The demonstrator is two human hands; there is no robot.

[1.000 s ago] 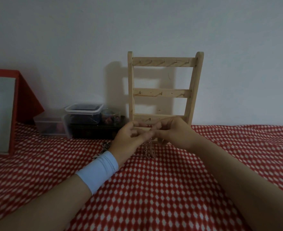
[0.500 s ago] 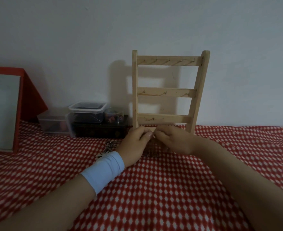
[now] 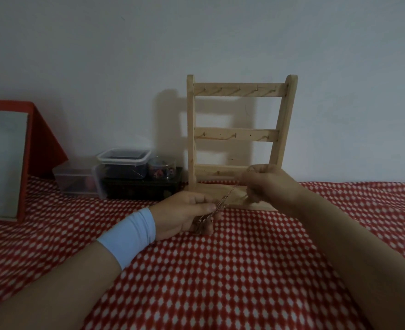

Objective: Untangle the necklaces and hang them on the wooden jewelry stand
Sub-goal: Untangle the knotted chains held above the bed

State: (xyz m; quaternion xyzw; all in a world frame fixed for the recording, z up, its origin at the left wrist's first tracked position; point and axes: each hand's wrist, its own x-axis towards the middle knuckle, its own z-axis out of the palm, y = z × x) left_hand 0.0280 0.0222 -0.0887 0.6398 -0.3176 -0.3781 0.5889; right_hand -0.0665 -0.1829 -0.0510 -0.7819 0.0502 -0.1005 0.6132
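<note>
A wooden jewelry stand (image 3: 240, 134) with three hooked rails stands upright against the wall, and no necklace hangs on it. My left hand (image 3: 184, 214), with a pale blue wristband, pinches a bunched thin chain necklace (image 3: 220, 206) just in front of the stand's base. My right hand (image 3: 267, 184) pinches the other end of the chain, higher and to the right, in front of the lowest rail. The chain runs taut and slanting between the two hands. Part of the bunch hangs down under my left fingers.
The surface is covered by a red cloth with white dots (image 3: 220, 282). Left of the stand sit clear plastic boxes (image 3: 122, 166), a small round jar (image 3: 162, 167) and a dark tin (image 3: 139, 188). A red-framed mirror (image 3: 5, 160) leans at the far left.
My hands were together at the stand's base. Now they have drawn apart: the right went up and right, the left down and left, stretching the chain between them.
</note>
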